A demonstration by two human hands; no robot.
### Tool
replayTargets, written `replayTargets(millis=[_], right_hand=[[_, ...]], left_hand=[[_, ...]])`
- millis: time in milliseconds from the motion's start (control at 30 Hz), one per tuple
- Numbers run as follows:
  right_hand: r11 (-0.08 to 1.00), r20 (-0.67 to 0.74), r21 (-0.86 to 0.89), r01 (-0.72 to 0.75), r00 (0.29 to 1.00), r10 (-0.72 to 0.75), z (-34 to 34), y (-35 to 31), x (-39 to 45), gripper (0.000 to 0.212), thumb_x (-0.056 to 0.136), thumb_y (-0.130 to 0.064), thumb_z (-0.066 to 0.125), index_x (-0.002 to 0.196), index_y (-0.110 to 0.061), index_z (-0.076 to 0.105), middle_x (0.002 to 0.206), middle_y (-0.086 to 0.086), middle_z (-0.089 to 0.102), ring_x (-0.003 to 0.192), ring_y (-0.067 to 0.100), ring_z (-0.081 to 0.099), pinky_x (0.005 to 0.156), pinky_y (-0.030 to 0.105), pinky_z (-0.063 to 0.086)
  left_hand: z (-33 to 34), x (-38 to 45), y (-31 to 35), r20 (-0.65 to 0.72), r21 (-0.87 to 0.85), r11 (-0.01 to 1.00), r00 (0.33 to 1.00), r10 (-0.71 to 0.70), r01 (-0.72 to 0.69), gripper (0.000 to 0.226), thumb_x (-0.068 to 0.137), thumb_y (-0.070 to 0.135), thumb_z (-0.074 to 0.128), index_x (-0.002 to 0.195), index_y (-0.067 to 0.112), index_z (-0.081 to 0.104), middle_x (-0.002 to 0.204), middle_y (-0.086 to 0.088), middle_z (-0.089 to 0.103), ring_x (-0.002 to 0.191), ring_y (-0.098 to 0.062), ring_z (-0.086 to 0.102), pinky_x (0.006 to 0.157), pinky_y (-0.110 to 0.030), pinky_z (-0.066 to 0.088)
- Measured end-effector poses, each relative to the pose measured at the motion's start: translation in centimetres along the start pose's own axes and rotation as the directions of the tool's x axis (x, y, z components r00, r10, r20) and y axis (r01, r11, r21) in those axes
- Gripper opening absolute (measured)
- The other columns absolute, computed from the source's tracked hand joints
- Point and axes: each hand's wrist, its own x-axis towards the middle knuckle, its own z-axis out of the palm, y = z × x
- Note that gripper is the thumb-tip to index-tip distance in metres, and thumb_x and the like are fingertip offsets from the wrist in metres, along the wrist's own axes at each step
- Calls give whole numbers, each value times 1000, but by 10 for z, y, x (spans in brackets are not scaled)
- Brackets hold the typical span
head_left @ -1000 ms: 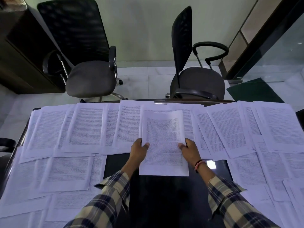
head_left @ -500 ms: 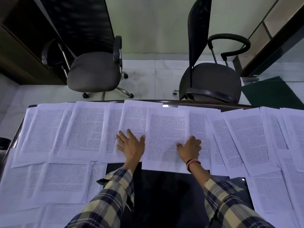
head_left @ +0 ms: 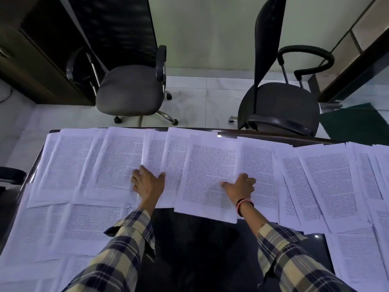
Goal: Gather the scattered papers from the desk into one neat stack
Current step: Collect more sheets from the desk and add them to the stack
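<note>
From the head view, your left hand (head_left: 147, 183) lies on the printed sheets left of centre, palm down, fingers fairly straight and spread. Its fingertips sit at the right edge of a printed sheet (head_left: 117, 163) whose edge lifts slightly beside them, and the thumb reaches toward the neighbouring sheet (head_left: 175, 163). Whether the fingers are hooked under that lifted edge, you cannot tell.

Your right hand (head_left: 242, 187) rests on the gathered stack (head_left: 208, 175), which lies at the middle of the desk (head_left: 200, 249), tilted a little and overlapping the sheets beside it, its near edge hanging over the bare dark desktop. The thumb presses flat on the top page and the fingers curl over the stack's right edge, so the hand grips that side of the stack. A red band (head_left: 245, 203) circles that wrist, and both arms wear plaid sleeves (head_left: 117, 256).

Loose papers (head_left: 324, 178) cover the desk from left to right in overlapping rows, with more along both near sides.

Beyond the far edge of the desk stand 2 office chairs: a grey-seated one (head_left: 130, 89) on the left and a black one (head_left: 280, 104) on the right, turned sideways, both on a pale tiled floor (head_left: 202, 98).
</note>
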Motion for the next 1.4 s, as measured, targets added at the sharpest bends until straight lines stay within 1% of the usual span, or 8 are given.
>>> replayTargets(millis=[200, 367, 633, 867, 933, 1067, 1233, 1400], right_hand=[[970, 130, 238, 57, 987, -90, 7, -12, 4, 48, 90, -12, 73, 129, -5, 46, 114, 6, 58, 101, 24, 59, 82, 30, 48], [984, 113, 82, 159, 979, -167, 22, -19, 18, 53, 87, -21, 65, 137, -17, 47, 126, 13, 57, 117, 37, 57, 99, 51, 53], [970, 305, 163, 179, 926, -222, 22, -49, 14, 69, 84, -20, 72, 143, -7, 40, 140, 13, 50, 124, 30, 54, 107, 44, 48], [942, 437, 316, 116, 863, -253, 15, -36, -7, 59, 93, -21, 70, 146, -17, 44, 139, 0, 58, 128, 23, 56, 104, 32, 44], [930, 452, 353, 106, 851, -268, 7, -27, -18, 51, 94, -26, 70, 139, -19, 48, 136, -5, 59, 126, 18, 56, 103, 30, 43], [885, 462, 460, 66, 834, -303, -20, -4, -45, 23, 94, -26, 72, 115, -20, 64, 123, -5, 69, 110, 12, 64, 101, 31, 48], [741, 495, 672, -4, 747, -444, -58, 34, -68, 40, 93, -14, 72, 132, -11, 65, 131, 13, 69, 120, 33, 66, 105, 49, 51], [733, 548, 679, -30, 686, -479, -82, 58, -94, 51, 87, -13, 72, 135, -7, 56, 129, 18, 67, 119, 37, 65, 95, 44, 56]], left_hand=[[-7, 5, 2, 103, 31, 997, 993, 64, -68, 87, 81, 36, 83, 148, 8, 35, 150, -13, 34, 139, -37, 33, 111, -58, 32], [-14, 6, 3, 210, -41, 994, 972, 108, -102, 66, 87, 17, 69, 147, 12, 43, 149, -11, 33, 137, -37, 36, 113, -55, 35], [-25, -7, 20, 242, -329, 944, 963, 120, -35, 76, 95, 46, 69, 151, 9, 34, 129, -9, 52, 118, -35, 56, 91, -43, 48], [-15, -14, -1, 375, -497, 867, 911, 172, 40, 44, 85, 13, 83, 123, 7, 62, 112, -6, 73, 99, -28, 71, 74, -32, 57], [-19, -26, -9, 420, -607, 791, 876, 236, 77, 46, 82, 1, 83, 123, 5, 63, 110, -7, 76, 98, -28, 74, 70, -29, 61], [-31, -56, -27, 561, -675, 726, 733, 384, 136, 60, 73, -13, 83, 128, 3, 64, 120, -14, 75, 113, -36, 71, 90, -46, 61], [-39, -93, -55, 650, -706, 669, 587, 482, 233, 66, 76, -20, 76, 136, 1, 59, 132, -20, 68, 122, -41, 65, 100, -55, 55], [-48, -129, -49, 661, -708, 684, 505, 556, 174, 58, 76, -24, 73, 127, 2, 64, 127, -19, 71, 120, -41, 66, 91, -47, 60]])
